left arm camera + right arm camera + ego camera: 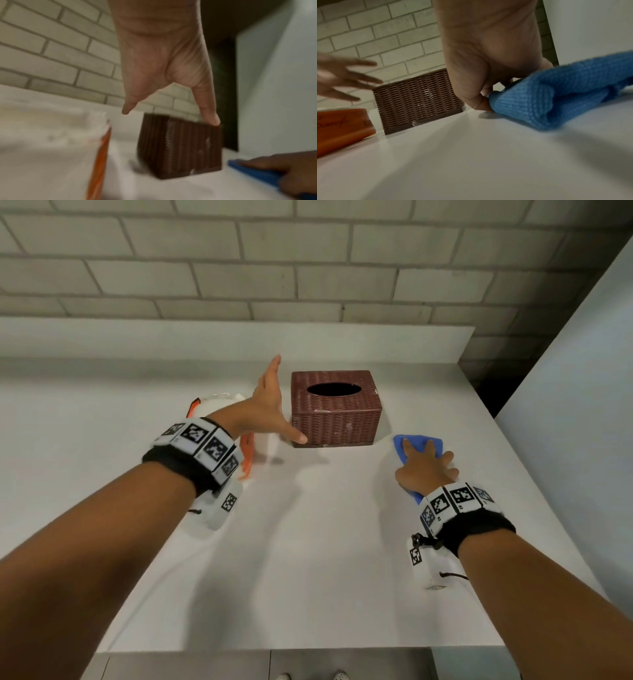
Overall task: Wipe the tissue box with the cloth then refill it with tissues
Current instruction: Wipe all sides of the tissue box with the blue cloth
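Observation:
The brown woven tissue box point(335, 409) stands on the white counter point(291, 542), its oval top slot dark and empty. My left hand point(274, 402) is open with straight fingers along the box's left side. Its thumb lies at the front left corner; I cannot tell whether it touches. A white and orange tissue pack point(219, 405) lies left of the box, partly hidden by my left wrist. My right hand point(424, 463) rests with spread fingers on the blue cloth point(416, 441), right of the box. In the right wrist view the thumb meets the folded cloth point(556, 94) at its edge.
A brick-tiled wall point(308, 268) and a low white upstand run behind the counter. A pale panel point(575, 371) rises at the right, with a dark gap beside it. The counter's front edge is near me, with floor below.

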Demonstrator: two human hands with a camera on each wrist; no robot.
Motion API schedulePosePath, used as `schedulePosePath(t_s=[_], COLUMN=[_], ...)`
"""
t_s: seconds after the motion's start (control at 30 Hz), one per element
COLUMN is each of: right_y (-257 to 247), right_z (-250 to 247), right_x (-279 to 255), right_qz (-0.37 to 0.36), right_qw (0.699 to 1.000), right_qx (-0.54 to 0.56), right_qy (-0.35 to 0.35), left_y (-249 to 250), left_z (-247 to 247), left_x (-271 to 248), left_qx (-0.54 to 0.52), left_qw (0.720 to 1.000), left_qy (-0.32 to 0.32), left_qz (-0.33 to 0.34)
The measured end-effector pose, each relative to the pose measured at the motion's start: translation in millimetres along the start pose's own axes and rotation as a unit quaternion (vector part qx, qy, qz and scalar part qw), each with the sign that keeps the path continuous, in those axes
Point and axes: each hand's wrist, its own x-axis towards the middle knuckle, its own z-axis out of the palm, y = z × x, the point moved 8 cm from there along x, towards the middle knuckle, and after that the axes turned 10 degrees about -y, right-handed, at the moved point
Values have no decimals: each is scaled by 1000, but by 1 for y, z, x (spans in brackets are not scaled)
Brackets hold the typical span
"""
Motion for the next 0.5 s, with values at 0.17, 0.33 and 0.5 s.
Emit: schedulePosePath(t_s=[0.17,0.33,0.5], right_y=[1,0,0], right_z=[-2,-2,-2], right_x=[4,10,15], right_qz=[-14,-25,-35], right_qw=[1000,1000,999], right_qx=[11,14,11], right_qy=[2,0,6], left_y=[-22,-37,-46], left_z=[15,24,26], left_x=[30,48,57], left_qx=[-97,-115,-144], left_qw=[994,987,980], left_qy=[-8,-49,-98], left_qz=[-53,-101,-101])
